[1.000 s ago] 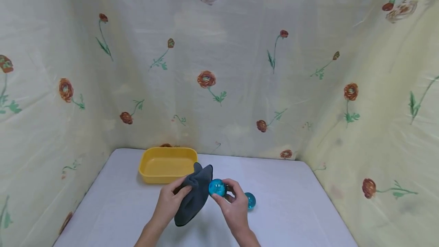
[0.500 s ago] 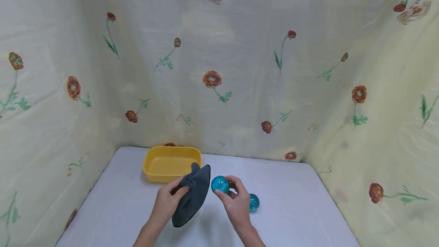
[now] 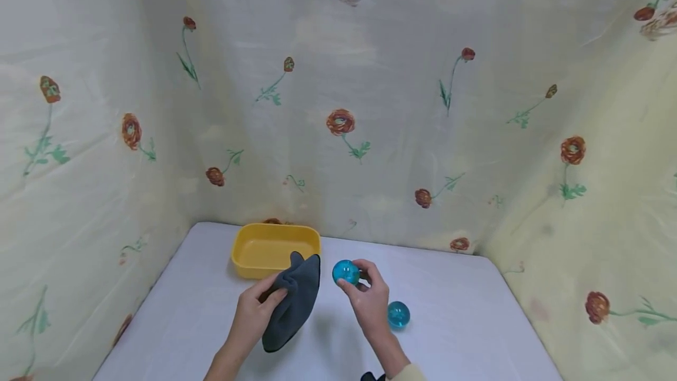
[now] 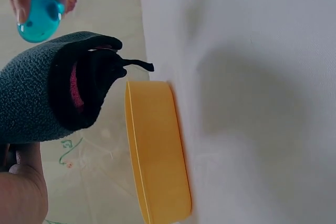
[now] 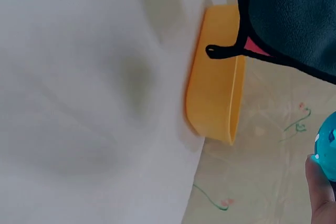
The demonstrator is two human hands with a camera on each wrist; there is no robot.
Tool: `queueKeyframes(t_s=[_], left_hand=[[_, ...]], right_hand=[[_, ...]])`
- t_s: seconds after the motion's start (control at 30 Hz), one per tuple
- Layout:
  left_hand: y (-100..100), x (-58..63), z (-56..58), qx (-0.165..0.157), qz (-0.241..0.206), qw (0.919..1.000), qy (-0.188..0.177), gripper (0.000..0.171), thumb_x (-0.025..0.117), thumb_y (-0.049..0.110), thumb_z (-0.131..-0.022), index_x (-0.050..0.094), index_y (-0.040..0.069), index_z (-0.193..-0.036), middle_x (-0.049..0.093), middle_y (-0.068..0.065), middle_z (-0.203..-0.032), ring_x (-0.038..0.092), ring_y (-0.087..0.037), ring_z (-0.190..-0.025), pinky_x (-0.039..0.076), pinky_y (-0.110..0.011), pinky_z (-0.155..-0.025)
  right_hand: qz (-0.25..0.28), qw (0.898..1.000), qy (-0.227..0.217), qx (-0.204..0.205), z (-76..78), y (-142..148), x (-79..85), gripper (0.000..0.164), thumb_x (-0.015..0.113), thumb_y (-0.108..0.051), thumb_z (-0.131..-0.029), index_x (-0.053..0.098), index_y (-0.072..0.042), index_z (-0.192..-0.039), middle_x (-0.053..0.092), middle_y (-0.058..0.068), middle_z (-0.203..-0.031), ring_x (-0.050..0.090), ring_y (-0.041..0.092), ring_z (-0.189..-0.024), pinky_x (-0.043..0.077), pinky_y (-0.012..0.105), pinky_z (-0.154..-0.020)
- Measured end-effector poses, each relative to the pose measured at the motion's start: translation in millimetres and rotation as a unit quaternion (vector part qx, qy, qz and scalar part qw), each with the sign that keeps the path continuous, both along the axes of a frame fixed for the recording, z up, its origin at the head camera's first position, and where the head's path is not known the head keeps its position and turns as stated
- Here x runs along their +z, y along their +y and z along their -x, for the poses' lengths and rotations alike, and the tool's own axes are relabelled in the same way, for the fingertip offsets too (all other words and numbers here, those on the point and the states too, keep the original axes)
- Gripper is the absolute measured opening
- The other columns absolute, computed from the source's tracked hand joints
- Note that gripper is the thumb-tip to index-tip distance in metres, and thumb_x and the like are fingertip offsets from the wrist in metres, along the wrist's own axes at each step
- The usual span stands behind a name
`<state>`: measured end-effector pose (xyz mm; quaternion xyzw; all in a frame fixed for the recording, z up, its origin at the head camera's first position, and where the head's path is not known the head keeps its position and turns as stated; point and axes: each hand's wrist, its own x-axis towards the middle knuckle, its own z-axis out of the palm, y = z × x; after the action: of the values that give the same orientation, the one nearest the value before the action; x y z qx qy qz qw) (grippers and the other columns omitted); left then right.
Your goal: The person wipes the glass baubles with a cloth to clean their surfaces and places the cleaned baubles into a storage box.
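Two bare hands work above a white table (image 3: 449, 298), one with a dark gray cloth, the other with a clear blue ball. The person's left hand (image 3: 252, 313), its forearm rising from the lower edge and slanting toward the middle, pinches the dark gray cloth (image 3: 295, 301) narrowly, thumb on the near face and the other fingers tucked behind the bunched fold. The fabric hangs at a tilt, its lower end swinging down to the right of the wrist; black edging, a small black loop (image 4: 137, 64) and a glimpse of pink lining (image 4: 76, 87) show in the left wrist view.

Opposite, the right hand (image 3: 372, 304) leans up and to the left from a pale sleeve (image 3: 409, 373), holding the clear blue ball (image 3: 345, 269) at the fingertips: thumb low against the near side, fingers arched round the right, the grip only as wide as the ball. Ball and cloth are close but apart, both raised off the tabletop, where soft shadows fall.

A second blue ball (image 3: 399, 315) rests on the table just right of the right wrist. A yellow tray (image 3: 254, 273) sits behind the cloth, toward the far left, before a flower-printed curtain (image 3: 391, 151).
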<state>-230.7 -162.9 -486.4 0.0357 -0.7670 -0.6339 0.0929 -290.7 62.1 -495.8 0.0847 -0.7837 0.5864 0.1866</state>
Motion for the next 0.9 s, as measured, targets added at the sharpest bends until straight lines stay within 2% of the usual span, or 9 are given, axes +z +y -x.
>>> queueKeyframes(t_s=[0.23,0.53,0.73,0.9], left_hand=[[-10,-1.1,-1.1,0.012,-0.001,0.9999,-0.007,0.037,0.067,0.021,-0.095,0.065,0.020,-0.132,0.068,-0.003,-0.129,0.064,-0.018,-0.110,0.056,-0.037,-0.097],[-23,-2.7,-1.8,0.023,0.004,0.9997,-0.007,0.038,0.067,0.019,-0.095,0.065,0.020,-0.132,0.069,-0.002,-0.127,0.064,-0.017,-0.106,0.057,-0.029,-0.091],[-32,-3.7,-0.9,0.032,0.003,0.9995,-0.007,0.039,0.068,0.021,-0.094,0.065,0.020,-0.133,0.069,-0.002,-0.128,0.064,-0.017,-0.106,0.057,-0.028,-0.091],[-38,-6.5,-0.8,0.038,-0.001,0.9992,-0.008,0.038,0.068,0.021,-0.094,0.065,0.020,-0.132,0.069,-0.002,-0.128,0.064,-0.017,-0.107,0.057,-0.027,-0.091]], right_hand=[[-0.019,1.000,-0.016,0.012,9.9,-10,-2.2,0.044,0.082,-0.017,-0.082,0.061,-0.014,-0.121,0.065,0.000,-0.119,0.062,0.021,-0.105,0.058,0.025,-0.087],[-0.040,0.999,-0.022,0.024,29.5,-24,-1.9,0.041,0.082,-0.015,-0.082,0.062,-0.018,-0.118,0.066,0.000,-0.116,0.062,0.020,-0.103,0.059,0.029,-0.087],[-0.047,0.998,-0.016,0.043,45.4,-31,-4.4,0.039,0.082,-0.015,-0.082,0.063,-0.015,-0.116,0.066,0.001,-0.113,0.062,0.021,-0.100,0.059,0.026,-0.084],[-0.071,0.996,-0.016,0.051,57.1,-38,-7.4,0.040,0.082,-0.015,-0.082,0.063,-0.014,-0.117,0.067,0.002,-0.114,0.062,0.022,-0.100,0.059,0.030,-0.085]])
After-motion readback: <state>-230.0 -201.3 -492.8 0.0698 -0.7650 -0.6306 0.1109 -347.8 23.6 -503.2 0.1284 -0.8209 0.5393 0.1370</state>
